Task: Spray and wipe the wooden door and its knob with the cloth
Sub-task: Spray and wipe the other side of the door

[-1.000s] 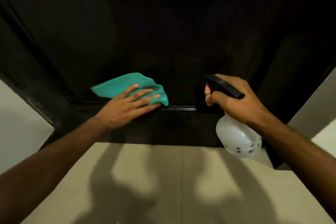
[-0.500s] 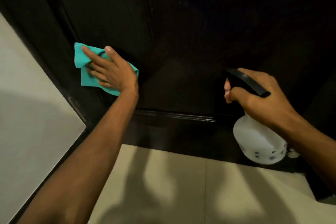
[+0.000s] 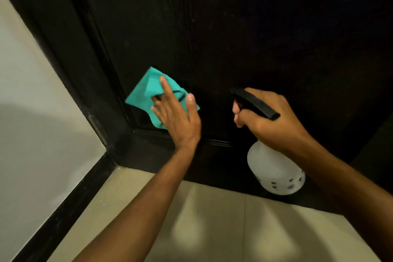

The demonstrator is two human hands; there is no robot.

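Cloth shifted right on door, spray bottle nozzle pointing left

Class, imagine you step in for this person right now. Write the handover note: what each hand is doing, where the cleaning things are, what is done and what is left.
Left hand: fingers straight, pressing the teal microfibre cloth flat against the low left part of the dark wooden door, just above its bottom rail.
Right hand: grips the white plastic spray bottle with black trigger head, held off the floor, nozzle towards the door.
Done: wiping of the lower panel is under way; how much is clean cannot be told.
Left: the rest of the door, and the knob, which is not in view.
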